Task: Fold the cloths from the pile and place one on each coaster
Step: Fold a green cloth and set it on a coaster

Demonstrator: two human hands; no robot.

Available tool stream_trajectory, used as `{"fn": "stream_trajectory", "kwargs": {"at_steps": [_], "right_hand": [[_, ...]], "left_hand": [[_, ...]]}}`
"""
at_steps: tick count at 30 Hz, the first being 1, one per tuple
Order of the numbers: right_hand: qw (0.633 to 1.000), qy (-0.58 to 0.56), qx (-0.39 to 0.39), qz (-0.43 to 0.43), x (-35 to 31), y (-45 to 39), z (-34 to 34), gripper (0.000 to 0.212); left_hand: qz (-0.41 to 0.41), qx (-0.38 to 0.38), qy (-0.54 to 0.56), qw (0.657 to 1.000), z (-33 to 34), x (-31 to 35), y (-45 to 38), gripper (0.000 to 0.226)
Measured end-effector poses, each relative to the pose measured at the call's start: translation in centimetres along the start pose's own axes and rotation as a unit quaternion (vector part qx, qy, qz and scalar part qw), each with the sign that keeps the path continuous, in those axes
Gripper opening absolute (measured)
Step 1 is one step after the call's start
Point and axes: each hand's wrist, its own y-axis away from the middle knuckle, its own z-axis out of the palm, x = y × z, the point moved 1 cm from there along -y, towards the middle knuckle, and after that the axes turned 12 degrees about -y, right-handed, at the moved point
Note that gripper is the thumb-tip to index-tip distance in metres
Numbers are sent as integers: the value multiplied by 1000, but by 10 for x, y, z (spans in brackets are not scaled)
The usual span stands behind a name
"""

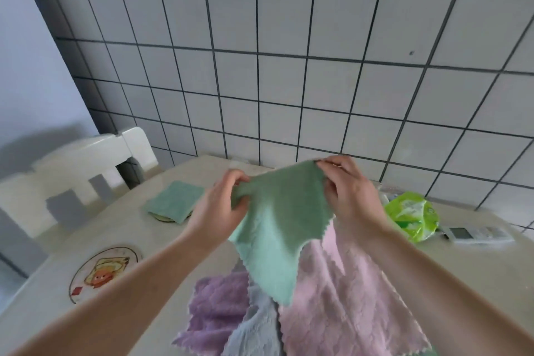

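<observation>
I hold a green cloth (277,220) up above the table, hanging loose. My left hand (219,205) pinches its upper left corner and my right hand (349,191) pinches its upper right corner. Under it lies the pile: a pink cloth (346,298), a purple cloth (216,306) and a grey cloth (257,329), all spread flat. A folded green cloth (173,201) rests on a coaster (163,218) at the far left, mostly hiding it. A round coaster with a cartoon picture (104,270) lies bare at the near left.
The beige table (130,234) stands against a white tiled wall (289,66). A green plastic packet (413,218) and a white remote control (476,233) lie at the right. A white chair (72,170) stands at the left.
</observation>
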Motion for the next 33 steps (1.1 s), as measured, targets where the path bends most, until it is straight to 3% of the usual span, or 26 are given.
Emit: {"fn": "stream_trajectory", "kwargs": {"at_steps": [3,6,12,15,17,22,25,28,31,33], "right_hand": [[999,-23,25,-18,-12,-24,-5,36],[999,4,6,-43,-17,-41,4,36],[996,-4,30,-78,-45,-38,33,24],[994,-25,52,-92,-64,-18,36,31],[994,-29,67,-82,-79,4,35,29],[978,-153,142,-26,-120,81,30,15],[951,-261,161,40,-142,135,25,2],[923,-352,107,110,-154,195,26,9],[907,-380,53,176,-157,257,30,35],[891,-397,25,220,-155,293,39,25]], "left_hand": [[34,41,-23,998,-32,-15,-23,30],[67,57,-160,983,-64,-37,-41,17],[81,134,-289,944,-117,-79,-32,29],[132,184,-290,930,-128,-96,-10,13],[147,211,-285,923,-131,-106,12,18],[119,258,-165,944,-139,-115,103,18],[81,216,-120,966,-145,-116,163,16],[62,160,-35,985,-145,-118,223,2],[35,97,32,994,-133,-119,286,13],[16,41,64,997,-118,-121,325,14]]}}
